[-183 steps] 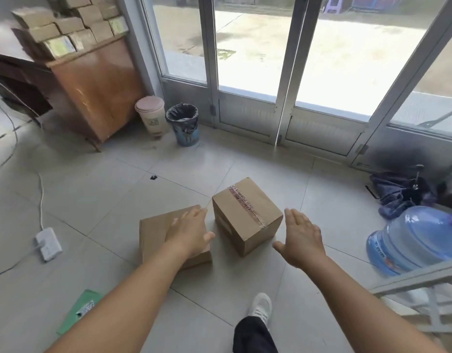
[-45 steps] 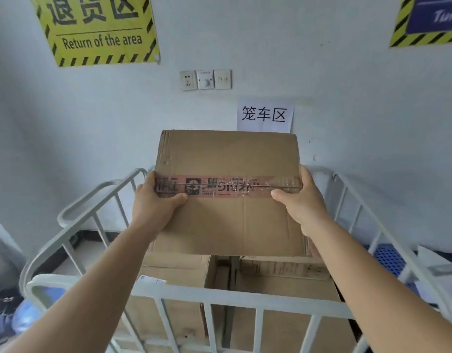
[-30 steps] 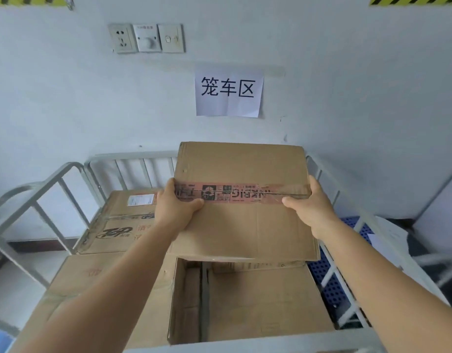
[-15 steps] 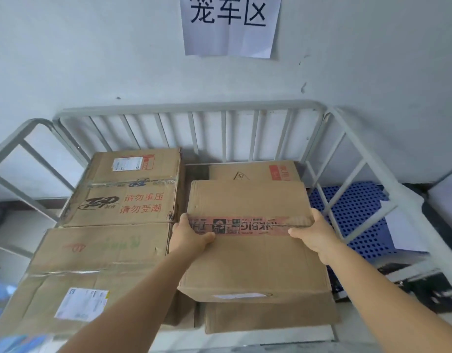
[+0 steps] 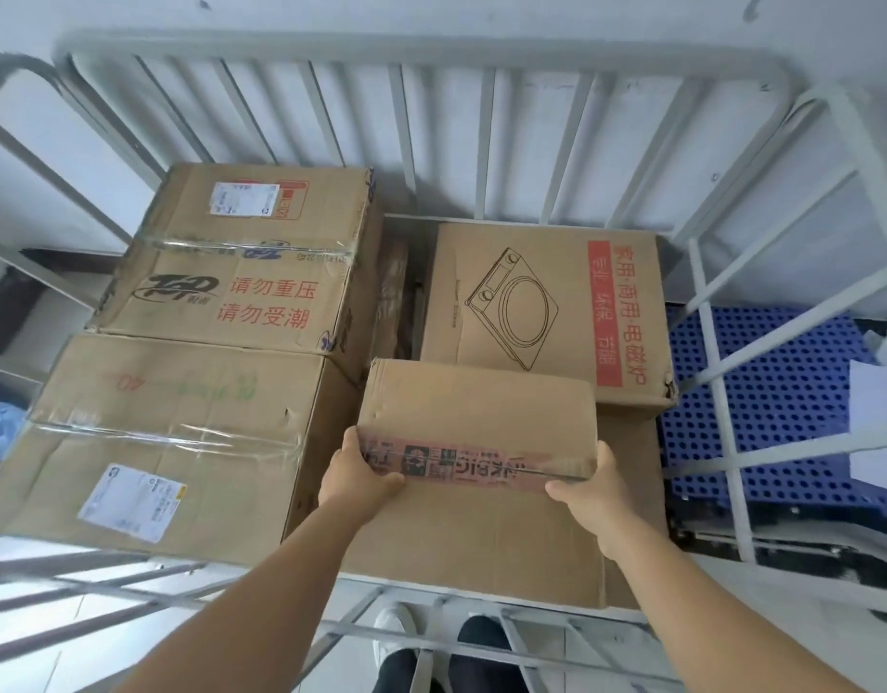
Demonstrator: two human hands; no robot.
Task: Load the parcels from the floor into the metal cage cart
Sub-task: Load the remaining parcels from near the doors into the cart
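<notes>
Parcel (image 5: 476,492) in cage cart (image 5: 431,57), R front, btwn both hands.

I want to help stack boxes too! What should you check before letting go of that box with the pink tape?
1. Both hands on the taped box, left hand and right hand: ok.
2. Box inside the cage cart: ok.
3. Box resting flat on something: cannot tell.
4. Clear of the induction cooker box behind: ok.
5. Fingers not trapped underneath: cannot tell.
</notes>
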